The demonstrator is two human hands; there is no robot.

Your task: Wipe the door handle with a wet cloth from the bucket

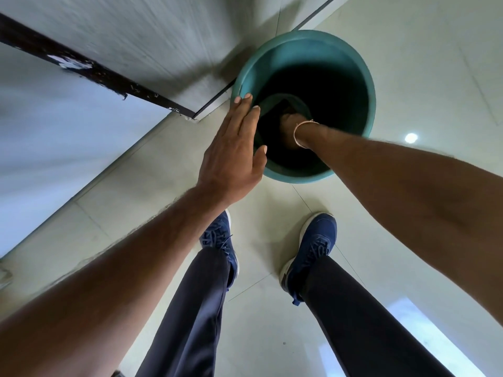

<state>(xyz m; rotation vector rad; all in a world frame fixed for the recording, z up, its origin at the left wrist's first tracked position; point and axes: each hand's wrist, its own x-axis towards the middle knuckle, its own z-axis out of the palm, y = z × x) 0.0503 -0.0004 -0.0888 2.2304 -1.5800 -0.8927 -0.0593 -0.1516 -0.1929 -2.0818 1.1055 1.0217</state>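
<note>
A teal bucket [364, 77] stands on the floor in front of my feet, its inside very dark. My right hand [288, 126] reaches down deep into it, wearing a thin band at the wrist; its fingers are lost in the dark, against a dark shape that may be the cloth [280, 106]. Whether they grip it cannot be made out. My left hand [231, 156] hovers flat and open at the bucket's near left rim, fingers stretched out, holding nothing. No door handle is in view.
A pale door or wall panel with a dark worn strip [89, 69] runs along the left. The floor is pale tile [435, 63]. My two blue shoes [313, 248] stand just behind the bucket.
</note>
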